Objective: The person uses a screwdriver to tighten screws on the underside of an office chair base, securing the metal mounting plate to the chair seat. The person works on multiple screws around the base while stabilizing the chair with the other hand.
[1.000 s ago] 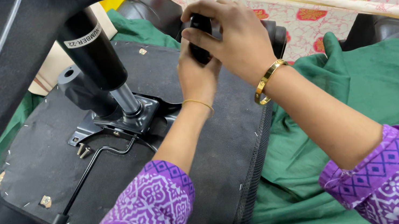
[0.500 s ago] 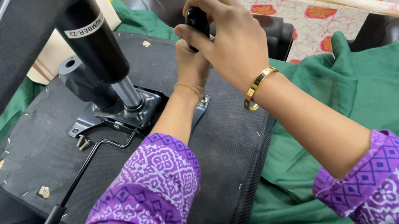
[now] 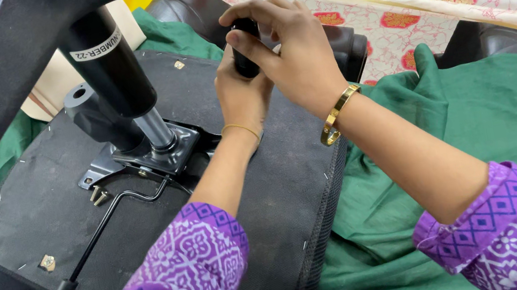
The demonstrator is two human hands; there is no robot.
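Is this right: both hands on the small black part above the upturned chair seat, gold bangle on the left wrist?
Not quite. In the head view the thick gold bangle is on the right wrist. The rest holds: the left hand and right hand both grip the small black part above the upturned chair seat.

Bright even indoor light, soft shadows, sharp focus, slight edge distortion

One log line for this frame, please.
left hand: under black knob | right hand: gripping knob | chair seat: upside down on green cloth
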